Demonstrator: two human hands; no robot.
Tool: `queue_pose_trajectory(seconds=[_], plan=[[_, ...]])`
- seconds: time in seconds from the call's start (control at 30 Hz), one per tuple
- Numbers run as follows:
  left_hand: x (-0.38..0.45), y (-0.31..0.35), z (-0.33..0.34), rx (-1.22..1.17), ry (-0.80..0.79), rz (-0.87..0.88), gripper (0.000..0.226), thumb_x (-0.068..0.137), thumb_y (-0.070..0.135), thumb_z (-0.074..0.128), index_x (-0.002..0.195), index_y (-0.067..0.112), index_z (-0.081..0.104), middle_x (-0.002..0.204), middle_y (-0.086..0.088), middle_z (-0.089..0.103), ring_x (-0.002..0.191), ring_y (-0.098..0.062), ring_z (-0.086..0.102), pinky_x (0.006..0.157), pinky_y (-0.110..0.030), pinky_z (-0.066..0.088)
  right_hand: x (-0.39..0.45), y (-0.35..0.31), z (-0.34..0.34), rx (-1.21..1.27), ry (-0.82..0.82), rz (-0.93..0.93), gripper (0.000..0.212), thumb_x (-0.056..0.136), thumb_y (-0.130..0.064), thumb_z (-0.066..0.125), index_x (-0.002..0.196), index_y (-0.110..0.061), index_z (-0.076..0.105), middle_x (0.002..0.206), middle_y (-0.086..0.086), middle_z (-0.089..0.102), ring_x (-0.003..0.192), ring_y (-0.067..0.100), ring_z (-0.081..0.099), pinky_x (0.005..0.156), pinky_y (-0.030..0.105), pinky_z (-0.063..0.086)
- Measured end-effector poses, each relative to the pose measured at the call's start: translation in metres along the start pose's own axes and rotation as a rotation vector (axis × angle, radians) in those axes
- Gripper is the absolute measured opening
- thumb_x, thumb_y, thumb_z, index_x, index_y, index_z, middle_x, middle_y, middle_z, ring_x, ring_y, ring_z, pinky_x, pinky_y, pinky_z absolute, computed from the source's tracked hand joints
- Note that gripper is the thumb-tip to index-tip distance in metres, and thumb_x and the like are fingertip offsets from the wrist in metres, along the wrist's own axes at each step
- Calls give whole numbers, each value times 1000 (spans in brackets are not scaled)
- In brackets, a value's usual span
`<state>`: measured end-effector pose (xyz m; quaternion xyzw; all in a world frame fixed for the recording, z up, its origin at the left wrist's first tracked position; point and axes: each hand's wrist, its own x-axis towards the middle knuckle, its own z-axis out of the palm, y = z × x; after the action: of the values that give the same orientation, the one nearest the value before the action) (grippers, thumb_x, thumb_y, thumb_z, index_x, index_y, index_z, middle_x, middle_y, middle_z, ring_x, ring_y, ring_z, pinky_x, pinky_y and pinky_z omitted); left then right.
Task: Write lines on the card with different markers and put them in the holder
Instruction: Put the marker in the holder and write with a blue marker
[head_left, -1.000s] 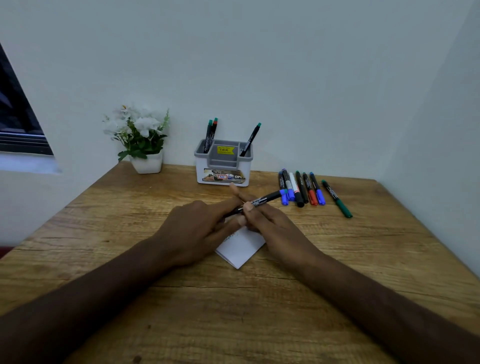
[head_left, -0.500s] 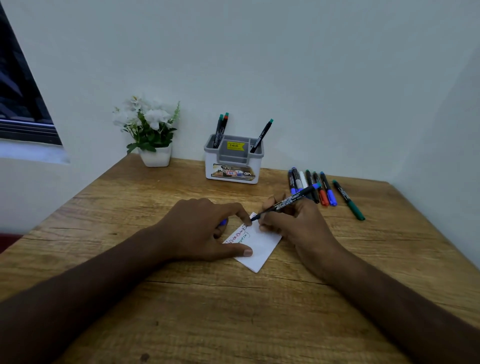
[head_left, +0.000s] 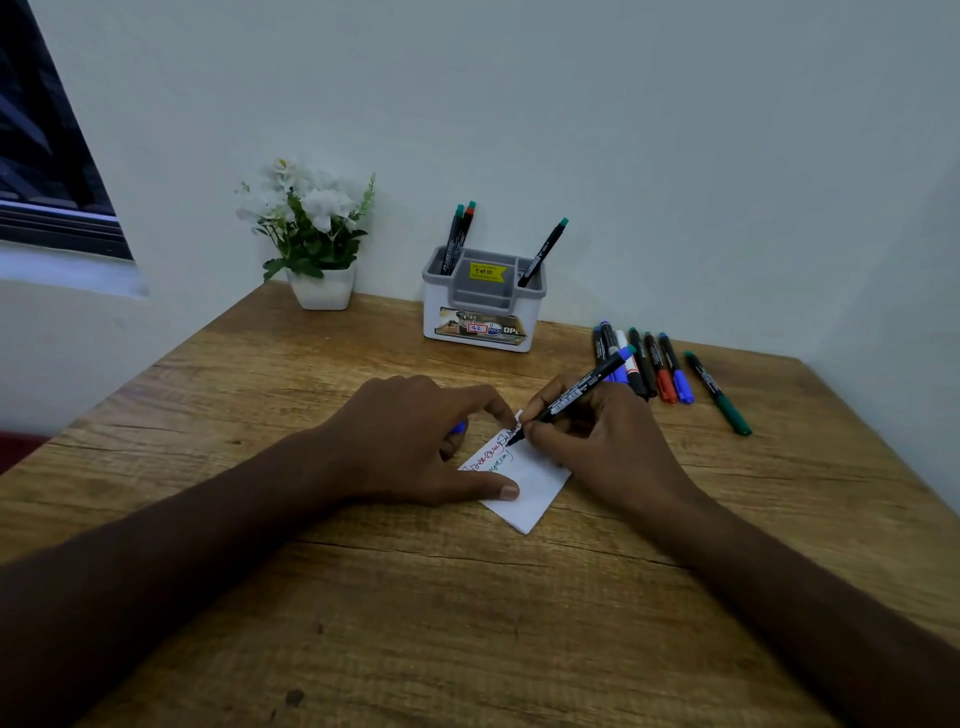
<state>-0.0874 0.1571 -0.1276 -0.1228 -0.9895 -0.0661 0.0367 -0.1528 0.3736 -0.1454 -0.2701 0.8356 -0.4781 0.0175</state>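
White card (head_left: 530, 488), red and green scribbles; grey-white holder (head_left: 483, 312)

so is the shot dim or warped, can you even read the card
Head view: dim, bluish light, no glare; wide-angle bends the window edge and wall corner; forearms go dark near the frame; card is sharp enough to show red and green scribbles, but not legible.
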Motion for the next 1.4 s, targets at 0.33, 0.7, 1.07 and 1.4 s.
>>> queue_pose_trajectory(seconds=[0.33,0.7,1.07,1.4], plan=[[1,0,0,-13,0,5,73,72,91,51,135,54,45,62,12,53,61,-4,51,55,-23,34,0,-1,1,-14,25,-24,9,90,-16,76,87,-25,78,84,-6,77,76,6,70,65,23,58],[0,-1,2,-5,21,9,73,71,93,49,134,55,45,58,13,53,57,-2,51,53,-22,34,1,1,0,43,31,-2,9,93,-13,74,90,-20,77,78,-12,76,69,-1,67,66,20,58],[0,-2,2,-19,12,10,74,71,93,49,134,54,45,60,12,55,59,-4,54,53,-22,36,1,0,0,34,54,7,10,94,-14,74,91,-23,76,82,-4,76,74,18,69,75,50,62],[1,-2,2,-20,14,10,73,71,93,50,133,54,46,57,12,54,56,-3,52,52,-21,36,1,-1,0,37,59,23,8,93,-16,74,92,-24,74,86,1,77,73,22,72,76,54,64]])
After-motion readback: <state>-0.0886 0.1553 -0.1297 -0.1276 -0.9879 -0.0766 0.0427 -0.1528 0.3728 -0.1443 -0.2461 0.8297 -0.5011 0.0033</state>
